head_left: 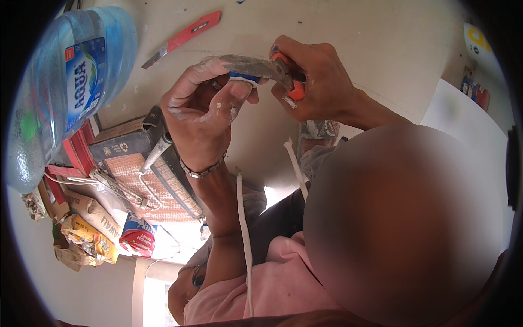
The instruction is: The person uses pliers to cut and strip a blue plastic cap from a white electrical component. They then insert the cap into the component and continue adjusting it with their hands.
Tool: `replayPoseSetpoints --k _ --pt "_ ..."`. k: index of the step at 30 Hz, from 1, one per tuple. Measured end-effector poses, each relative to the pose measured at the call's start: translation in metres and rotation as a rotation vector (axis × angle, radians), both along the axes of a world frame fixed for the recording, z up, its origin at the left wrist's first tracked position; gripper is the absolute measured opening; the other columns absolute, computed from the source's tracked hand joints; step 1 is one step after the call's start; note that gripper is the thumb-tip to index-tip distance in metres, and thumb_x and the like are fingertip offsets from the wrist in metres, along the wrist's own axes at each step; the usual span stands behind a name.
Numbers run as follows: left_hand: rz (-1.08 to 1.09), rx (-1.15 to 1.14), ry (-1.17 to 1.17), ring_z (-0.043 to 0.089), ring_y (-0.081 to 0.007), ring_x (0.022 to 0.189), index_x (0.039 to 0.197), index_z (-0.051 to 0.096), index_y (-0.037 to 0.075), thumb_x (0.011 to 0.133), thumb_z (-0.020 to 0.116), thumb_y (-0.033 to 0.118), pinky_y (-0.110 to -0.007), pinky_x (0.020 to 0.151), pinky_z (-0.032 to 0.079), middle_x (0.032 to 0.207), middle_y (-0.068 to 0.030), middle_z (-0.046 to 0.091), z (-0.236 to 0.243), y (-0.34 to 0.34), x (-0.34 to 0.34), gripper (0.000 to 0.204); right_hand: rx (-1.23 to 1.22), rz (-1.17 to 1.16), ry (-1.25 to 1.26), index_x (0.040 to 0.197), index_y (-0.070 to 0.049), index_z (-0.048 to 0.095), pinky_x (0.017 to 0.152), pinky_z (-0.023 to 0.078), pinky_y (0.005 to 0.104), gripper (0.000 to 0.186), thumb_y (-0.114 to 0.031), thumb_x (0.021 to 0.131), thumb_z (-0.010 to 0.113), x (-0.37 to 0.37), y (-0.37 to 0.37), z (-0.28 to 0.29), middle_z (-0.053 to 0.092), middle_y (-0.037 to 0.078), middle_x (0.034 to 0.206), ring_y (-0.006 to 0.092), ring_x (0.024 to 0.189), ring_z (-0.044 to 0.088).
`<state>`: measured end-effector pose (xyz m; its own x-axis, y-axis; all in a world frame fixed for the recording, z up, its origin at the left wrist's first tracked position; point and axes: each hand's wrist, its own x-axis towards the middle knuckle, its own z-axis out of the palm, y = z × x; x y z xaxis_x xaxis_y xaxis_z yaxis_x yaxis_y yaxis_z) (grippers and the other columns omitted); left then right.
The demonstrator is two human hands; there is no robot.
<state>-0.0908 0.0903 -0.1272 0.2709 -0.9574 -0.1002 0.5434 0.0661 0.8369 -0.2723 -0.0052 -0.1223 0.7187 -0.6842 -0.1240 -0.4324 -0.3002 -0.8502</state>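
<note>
Near the upper middle of the frame, a red-handled tool (256, 66) with a grey, smeared metal part reaches between the two hands; the right hand (321, 76) is curled tightly around its handles, whose far side is hidden. The left hand (201, 103) is bent nearly closed, thumb and fingers pinching a small blue-and-white piece (243, 77), too covered to identify, just under the metal. A red-handled knife (188, 37) lies at upper left near a big bottle (114, 49), dimmed by the frame's dark rim, while a blurred patch (403, 223) hides the lower right.
</note>
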Motion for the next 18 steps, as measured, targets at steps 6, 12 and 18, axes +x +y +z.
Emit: replayPoseSetpoints --k 6,12,18 --pt "0.044 0.040 0.166 0.071 -0.0248 0.090 0.118 0.064 -0.007 0.092 0.072 0.000 -0.035 0.069 0.059 0.105 -0.0208 0.072 0.002 -0.008 0.003 0.029 0.001 -0.077 -0.134 0.105 -0.002 0.052 0.069 0.050 0.0411 0.042 -0.007 0.071 0.076 0.000 -0.003 -0.007 0.061 0.014 0.083 0.0325 0.074 0.060" --pt "0.033 0.042 0.226 0.071 -0.0226 0.090 0.118 0.063 -0.009 0.091 0.071 -0.005 -0.032 0.073 0.060 0.107 -0.0201 0.072 0.000 -0.009 -0.004 0.028 -0.058 -0.026 -0.077 0.109 -0.001 0.050 0.076 0.049 0.0451 0.048 -0.008 0.070 0.076 0.006 0.002 -0.003 0.064 0.017 0.090 0.0361 0.084 0.064" --pt "0.023 0.068 0.114 0.071 -0.0215 0.085 0.117 0.064 -0.009 0.090 0.074 -0.005 -0.030 0.076 0.059 0.101 -0.0176 0.072 0.000 -0.006 -0.002 0.030 -0.163 -0.039 -0.031 0.107 -0.002 0.051 0.080 0.048 0.0453 0.047 -0.010 0.068 0.076 0.007 0.002 0.002 0.066 0.016 0.088 0.0363 0.086 0.066"
